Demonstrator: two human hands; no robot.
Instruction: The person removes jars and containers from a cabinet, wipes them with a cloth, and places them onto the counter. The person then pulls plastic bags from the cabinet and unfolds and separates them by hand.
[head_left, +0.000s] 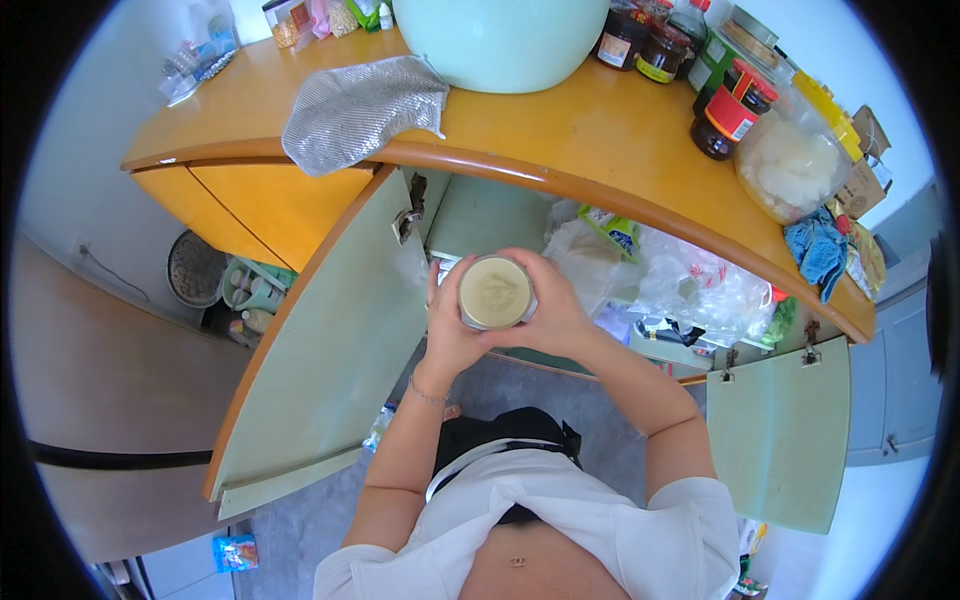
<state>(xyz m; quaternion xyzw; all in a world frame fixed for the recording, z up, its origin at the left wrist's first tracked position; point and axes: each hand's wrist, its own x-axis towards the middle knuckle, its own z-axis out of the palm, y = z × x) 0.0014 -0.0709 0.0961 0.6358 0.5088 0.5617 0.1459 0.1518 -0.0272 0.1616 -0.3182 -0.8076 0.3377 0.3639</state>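
A jar with a round cream-coloured lid (495, 292) is held upright in front of the cupboard, lid towards me. My left hand (450, 330) is wrapped around its left side, with a thin bracelet at the wrist. My right hand (559, 311) grips the other side, and the two hands meet below the lid. Most of the jar's body is hidden by the hands and the lid. Behind it is the cupboard's pale green interior (487, 206), where several plastic bags (675, 277) are heaped on the right.
Cupboard doors stand open at left (330, 337) and right (780, 435). On the wooden countertop (555, 135) are a silver insulated sheet (367, 109), a mint-green container (502, 37), a dark red-lidded jar (731, 112), a clear yellow-lidded jar (795, 157) and a blue cloth (816, 247).
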